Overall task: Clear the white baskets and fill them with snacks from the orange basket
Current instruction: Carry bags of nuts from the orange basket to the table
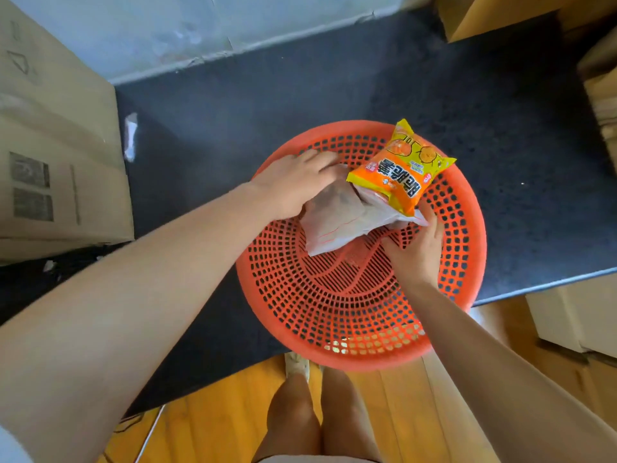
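A round orange basket [334, 295] sits on a dark counter, overhanging its near edge. Inside, toward the far side, lie a pale white snack packet [337, 218] and a yellow-orange snack packet [404, 168] resting partly on top of it. My left hand [293, 185] grips the white packet from its left side, fingers curled over its top edge. My right hand [417, 245] holds the packets from below right, fingers under the yellow-orange one and the white one's corner. No white basket is in view.
A large cardboard box [56, 155] stands on the counter at the left. More boxes [597, 88] sit at the far right. A small clear wrapper [130, 135] lies beside the left box. The dark counter [267, 95] ends at a pale wall behind.
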Available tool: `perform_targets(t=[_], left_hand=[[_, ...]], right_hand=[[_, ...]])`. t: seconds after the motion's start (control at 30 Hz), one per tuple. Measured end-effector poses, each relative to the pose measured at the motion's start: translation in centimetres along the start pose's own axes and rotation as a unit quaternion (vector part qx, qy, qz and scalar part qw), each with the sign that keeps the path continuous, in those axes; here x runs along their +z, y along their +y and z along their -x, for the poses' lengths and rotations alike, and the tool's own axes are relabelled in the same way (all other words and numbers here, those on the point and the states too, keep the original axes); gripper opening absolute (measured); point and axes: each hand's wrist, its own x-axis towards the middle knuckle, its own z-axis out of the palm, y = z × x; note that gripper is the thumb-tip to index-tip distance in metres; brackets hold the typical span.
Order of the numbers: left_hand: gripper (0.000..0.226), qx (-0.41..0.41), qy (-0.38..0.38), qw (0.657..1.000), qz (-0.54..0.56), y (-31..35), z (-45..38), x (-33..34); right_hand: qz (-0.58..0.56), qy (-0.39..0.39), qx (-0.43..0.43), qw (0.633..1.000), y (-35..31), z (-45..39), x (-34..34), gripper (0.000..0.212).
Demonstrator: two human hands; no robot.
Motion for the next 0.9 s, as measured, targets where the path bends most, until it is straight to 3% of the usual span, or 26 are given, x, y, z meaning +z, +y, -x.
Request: perform_targets(t=[0.27, 0.4, 0.57, 0.7, 0.8, 0.9], left_hand=[[0.079, 0.091, -0.042, 0.995, -0.025, -0.6, -2.4, 0.6], [0.073, 0.089, -0.044, 0.995, -0.008, -0.6, -2.4, 1.2], [0.064, 0.071, -0.008, 0.996, -0.056, 0.2, -2.3, 1.8], [0.039, 0.053, 0.032, 0.998, -0.011, 0.3, -1.6, 1.6], [0.013, 0.047, 0.064, 0.997, 0.008, 0.1, -0.6, 1.5], [0.004, 0.029, 0.076, 0.996, 0.035, 0.1, 0.9, 1.3]], right_hand=[[0.009, 0.018, -0.037, 0.999, 0.5, -1.6, 1.8, 0.066], [0.036, 0.009, -0.057, 0.998, 0.9, -2.5, 2.2, 0.037], [-0.007, 0.028, -0.073, 0.997, 0.3, -2.4, 1.9, 0.026], [-0.071, 0.011, -0.061, 0.996, 0.4, -1.5, 0.9, 0.019], [-0.124, 0.016, -0.024, 0.992, 0.3, -0.3, 0.2, 0.030], [-0.116, 0.039, -0.005, 0.992, 0.5, 1.2, -0.8, 0.027]])
